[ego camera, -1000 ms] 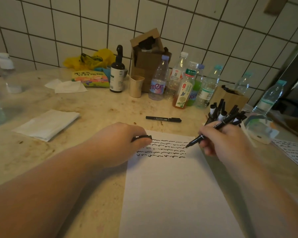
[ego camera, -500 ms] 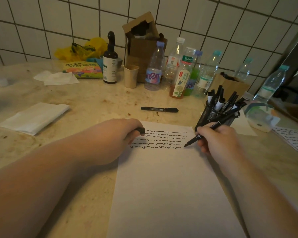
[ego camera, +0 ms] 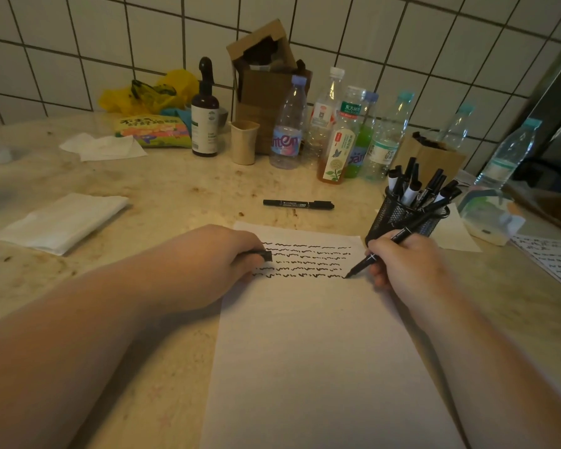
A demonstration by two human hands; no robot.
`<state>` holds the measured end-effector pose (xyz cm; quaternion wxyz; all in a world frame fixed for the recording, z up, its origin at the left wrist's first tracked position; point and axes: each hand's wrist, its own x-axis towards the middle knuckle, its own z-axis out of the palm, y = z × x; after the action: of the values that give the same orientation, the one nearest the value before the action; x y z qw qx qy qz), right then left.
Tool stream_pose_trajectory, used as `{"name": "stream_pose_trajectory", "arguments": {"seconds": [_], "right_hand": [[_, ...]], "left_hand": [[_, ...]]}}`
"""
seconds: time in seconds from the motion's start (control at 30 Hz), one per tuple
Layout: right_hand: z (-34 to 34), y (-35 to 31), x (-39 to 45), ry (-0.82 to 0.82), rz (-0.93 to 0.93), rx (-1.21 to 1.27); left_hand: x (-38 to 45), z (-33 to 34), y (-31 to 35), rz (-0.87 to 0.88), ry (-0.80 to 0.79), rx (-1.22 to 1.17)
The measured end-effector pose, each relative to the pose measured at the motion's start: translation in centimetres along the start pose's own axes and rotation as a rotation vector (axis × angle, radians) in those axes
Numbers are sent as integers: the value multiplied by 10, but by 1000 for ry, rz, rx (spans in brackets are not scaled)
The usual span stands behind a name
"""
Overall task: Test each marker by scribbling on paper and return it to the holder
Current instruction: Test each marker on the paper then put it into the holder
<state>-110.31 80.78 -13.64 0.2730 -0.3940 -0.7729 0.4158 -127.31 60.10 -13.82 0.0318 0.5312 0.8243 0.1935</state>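
Head view: black marker (ego camera: 399, 242) is gripped in the curled fingers of the right hand (ego camera: 405, 264), tip touching the paper (ego camera: 321, 351) at the end of the lowest scribble row. A cap (ego camera: 262, 255) is pinched by the left hand (ego camera: 214, 264), resting on the paper's left edge. Mesh holder (ego camera: 390, 218) with markers is seen just beyond the right hand; a spare marker (ego camera: 298, 204) is lying on the counter (ego camera: 162, 196).

Holder (ego camera: 399, 218) right of paper (ego camera: 318, 351) (touching?); loose marker (ego camera: 298, 204) behind paper.

Left hand (ego camera: 221, 264) curled in a fist, right hand (ego camera: 405, 264) pinching, both forearms extended forward
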Motion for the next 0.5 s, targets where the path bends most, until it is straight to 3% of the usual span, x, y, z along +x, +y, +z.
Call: {"name": "stream_pose_trajectory", "arguments": {"seconds": [0.5], "right_hand": [[-4, 1, 2, 57, 15, -10]], "left_hand": [[0, 1, -2, -20, -9, -45]]}}
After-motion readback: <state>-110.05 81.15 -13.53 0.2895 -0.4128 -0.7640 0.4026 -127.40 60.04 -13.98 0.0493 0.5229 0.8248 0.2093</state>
